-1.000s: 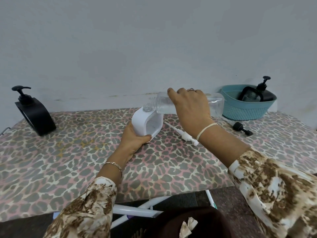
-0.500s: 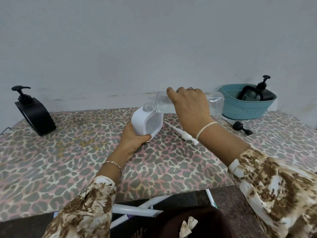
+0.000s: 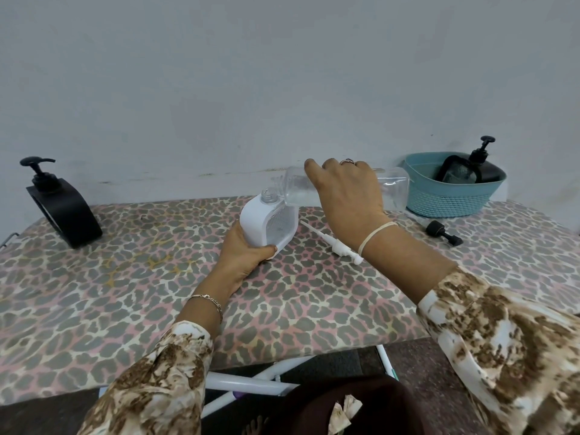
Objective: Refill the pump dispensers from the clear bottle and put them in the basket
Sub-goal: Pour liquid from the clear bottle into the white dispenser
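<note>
The left hand [image 3: 248, 257] has its fingers and thumb curled round the lower end of a white, rounded plastic pump dispenser with a clear window [image 3: 266, 224]. It holds the dispenser at the centre of the frame, tilted, with the open neck upward, on the leopard-print bench [image 3: 125, 293]. Just right of centre, the right hand [image 3: 348, 196] grips a clear plastic bottle [image 3: 298, 189] from above. The bottle lies almost level, its mouth just beside and above the dispenser's neck.

This looks like the pouring step for the white dispenser. Whether liquid is running is hard to tell, and the bottle seems nearly empty.

The next move likely calls for keeping the mouth lined up over the narrow neck, perhaps with the bottle tipped further. The long white pump head [image 3: 332, 243] lies on the bench right of the dispenser, partly behind the right wrist, and would then need screwing back in.

The teal plastic basket [image 3: 452, 199], at the right of the frame, already holds one black pump dispenser [image 3: 483, 171]. Another black arched pump dispenser [image 3: 62, 208] stands at the far left, not yet handled.
</note>
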